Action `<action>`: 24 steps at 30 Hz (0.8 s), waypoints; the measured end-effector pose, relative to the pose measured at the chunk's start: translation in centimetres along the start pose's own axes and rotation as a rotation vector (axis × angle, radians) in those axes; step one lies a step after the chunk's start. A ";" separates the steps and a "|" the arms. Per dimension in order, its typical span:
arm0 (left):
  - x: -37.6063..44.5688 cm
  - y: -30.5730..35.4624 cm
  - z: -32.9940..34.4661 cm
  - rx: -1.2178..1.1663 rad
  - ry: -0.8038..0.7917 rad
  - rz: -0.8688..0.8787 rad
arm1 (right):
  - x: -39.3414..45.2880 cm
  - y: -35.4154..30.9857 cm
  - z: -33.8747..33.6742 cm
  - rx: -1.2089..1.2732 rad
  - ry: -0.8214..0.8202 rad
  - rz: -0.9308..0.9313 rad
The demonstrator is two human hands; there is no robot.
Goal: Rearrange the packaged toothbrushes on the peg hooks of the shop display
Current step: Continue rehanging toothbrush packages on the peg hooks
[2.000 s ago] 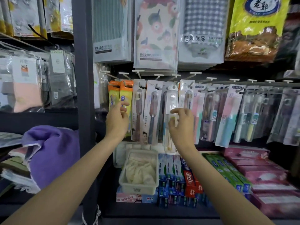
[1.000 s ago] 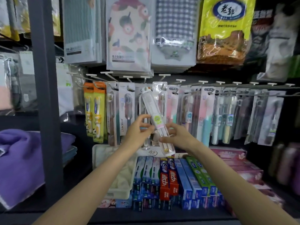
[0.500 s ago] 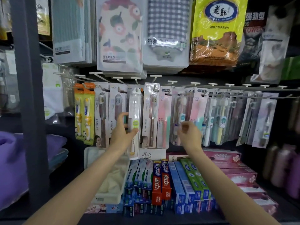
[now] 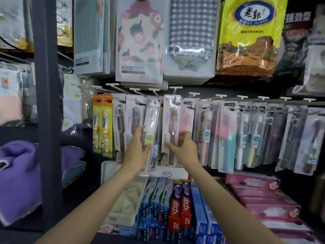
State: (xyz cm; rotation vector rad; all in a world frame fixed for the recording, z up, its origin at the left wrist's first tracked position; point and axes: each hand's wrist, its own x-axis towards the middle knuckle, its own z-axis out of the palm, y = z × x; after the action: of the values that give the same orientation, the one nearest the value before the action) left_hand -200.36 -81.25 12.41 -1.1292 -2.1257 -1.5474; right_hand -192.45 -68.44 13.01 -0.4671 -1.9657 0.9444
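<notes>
Left hand point(image 4: 136, 150) grips the clear toothbrush pack point(image 4: 151, 120) at mid-height, thumb and fingers wrapped round it; pack is upright, top at peg hook point(image 4: 154, 93) level, between neighbouring white packs. Can't tell if the hang hole is on the hook. Right hand point(image 4: 184, 147) open, fingers spread, holding nothing, just at the white pack point(image 4: 171, 127) next door. Likely step: seating the pack. Advice: right hand parts the neighbours, left lines hole with hook tip, slides straight back, lets go only once it hangs free.
</notes>
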 end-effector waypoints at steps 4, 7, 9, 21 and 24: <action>0.0 -0.3 -0.7 0.042 -0.023 0.032 | -0.1 0.0 0.6 0.059 -0.037 0.053; 0.3 -1.2 -0.9 0.072 -0.031 0.046 | -0.6 0.4 -1.6 0.081 -0.016 0.047; 0.5 -1.5 -0.7 0.082 -0.023 0.046 | -0.4 0.7 -4.0 -0.007 0.052 -0.013; -0.3 -0.2 0.4 0.079 0.075 -0.007 | 0.4 -1.4 -8.8 -0.221 -0.003 -0.095; -1.7 1.2 0.4 0.153 0.235 0.092 | -0.9 -0.9 -7.1 -0.215 -0.155 -0.060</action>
State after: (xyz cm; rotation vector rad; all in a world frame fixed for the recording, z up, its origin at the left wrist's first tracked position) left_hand -198.28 -81.48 11.97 -0.9307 -1.9695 -1.3757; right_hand -185.93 -66.46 15.51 -0.4640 -2.2223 0.7548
